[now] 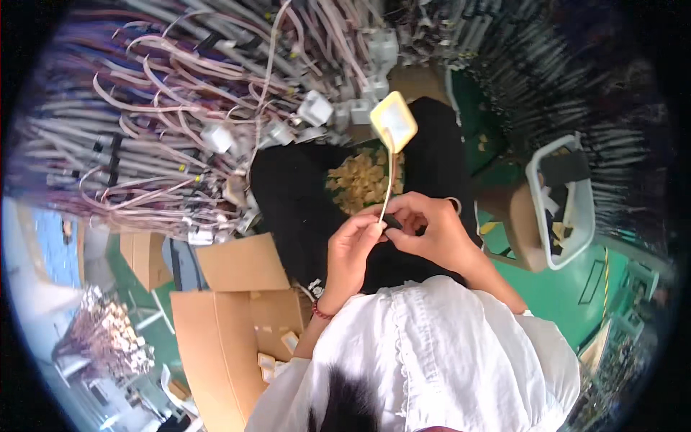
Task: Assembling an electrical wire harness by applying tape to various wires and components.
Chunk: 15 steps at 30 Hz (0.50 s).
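In front of my chest, my left hand (351, 252) is closed, pinching a thin pale cable (391, 183) between thumb and fingers. The cable rises from the fingertips to a square white pad with a yellow rim (394, 124), which hangs free beyond the hands. Close beside it, the curled fingers of my right hand (430, 227) are closed on a small black piece (391, 222). The fingertips of both hands nearly meet there, and the fingers partly hide what the black piece is. Below the hands are my black-clad legs (288, 209).
Many small tan pieces (360, 178) lie between my knees. Bundles of cables with white connectors (315, 108) crowd the far left. An open cardboard box (209, 345) with square pads in it stands near left. At right is a white-rimmed bin (534, 209) on the green floor (568, 295).
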Each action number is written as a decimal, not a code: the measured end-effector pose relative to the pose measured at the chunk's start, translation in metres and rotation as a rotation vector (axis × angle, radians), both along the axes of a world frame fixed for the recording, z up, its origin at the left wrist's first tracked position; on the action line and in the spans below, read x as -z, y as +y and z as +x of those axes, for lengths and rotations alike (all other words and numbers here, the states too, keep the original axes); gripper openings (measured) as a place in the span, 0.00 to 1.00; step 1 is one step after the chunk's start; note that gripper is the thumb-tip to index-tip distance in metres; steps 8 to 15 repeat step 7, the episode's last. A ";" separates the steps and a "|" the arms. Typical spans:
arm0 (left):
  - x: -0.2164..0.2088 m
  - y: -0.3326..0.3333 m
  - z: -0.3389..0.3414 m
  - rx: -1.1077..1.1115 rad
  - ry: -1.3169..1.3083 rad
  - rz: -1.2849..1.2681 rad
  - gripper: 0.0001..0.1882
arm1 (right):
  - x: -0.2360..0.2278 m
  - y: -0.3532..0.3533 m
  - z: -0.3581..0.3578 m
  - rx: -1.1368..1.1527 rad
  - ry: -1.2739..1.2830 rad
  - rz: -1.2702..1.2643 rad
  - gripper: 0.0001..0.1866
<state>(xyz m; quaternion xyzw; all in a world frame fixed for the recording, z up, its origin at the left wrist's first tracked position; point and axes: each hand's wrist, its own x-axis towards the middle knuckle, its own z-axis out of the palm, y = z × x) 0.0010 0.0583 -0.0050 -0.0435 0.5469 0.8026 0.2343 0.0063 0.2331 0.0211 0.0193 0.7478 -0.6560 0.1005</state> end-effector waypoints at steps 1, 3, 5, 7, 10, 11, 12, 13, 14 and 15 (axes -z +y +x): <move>0.002 -0.006 0.001 -0.018 -0.015 -0.011 0.07 | -0.001 -0.006 -0.005 -0.024 0.009 -0.015 0.18; -0.001 -0.016 0.000 -0.088 -0.081 0.066 0.07 | 0.005 -0.019 -0.009 0.063 -0.044 -0.409 0.17; -0.001 -0.021 0.001 -0.114 -0.088 0.188 0.09 | 0.019 -0.020 -0.009 0.028 -0.119 -0.652 0.19; 0.001 -0.023 0.000 -0.144 -0.109 0.290 0.09 | 0.032 -0.017 -0.006 -0.064 -0.251 -0.627 0.19; 0.001 -0.023 0.000 -0.144 -0.109 0.290 0.09 | 0.032 -0.017 -0.006 -0.064 -0.251 -0.627 0.19; 0.001 -0.023 0.000 -0.144 -0.109 0.290 0.09 | 0.032 -0.017 -0.006 -0.064 -0.251 -0.627 0.19; 0.001 -0.023 0.000 -0.144 -0.109 0.290 0.09 | 0.032 -0.017 -0.006 -0.064 -0.251 -0.627 0.19; 0.001 -0.023 0.000 -0.144 -0.109 0.290 0.09 | 0.032 -0.017 -0.006 -0.064 -0.251 -0.627 0.19; 0.001 -0.023 0.000 -0.144 -0.109 0.290 0.09 | 0.032 -0.017 -0.006 -0.064 -0.251 -0.627 0.19; 0.001 -0.023 0.000 -0.144 -0.109 0.290 0.09 | 0.032 -0.017 -0.006 -0.064 -0.251 -0.627 0.19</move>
